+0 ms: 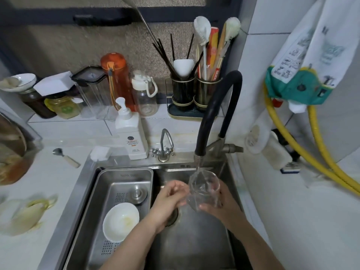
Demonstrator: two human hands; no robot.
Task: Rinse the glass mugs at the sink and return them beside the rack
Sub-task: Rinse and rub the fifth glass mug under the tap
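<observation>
Midway through a rinse, a glass mug (203,189) sits under running water at the lower right of the sink (194,240).

Both hands clamp the mug: the right hand (224,204) cups its base and far side, while the left hand (171,197) closes on the near side, seemingly around the handle. Its mouth tilts up toward the black faucet (214,114), apparently to catch the stream. A white bowl (120,221) waits in the steel basket (109,184), lower centre.
</observation>
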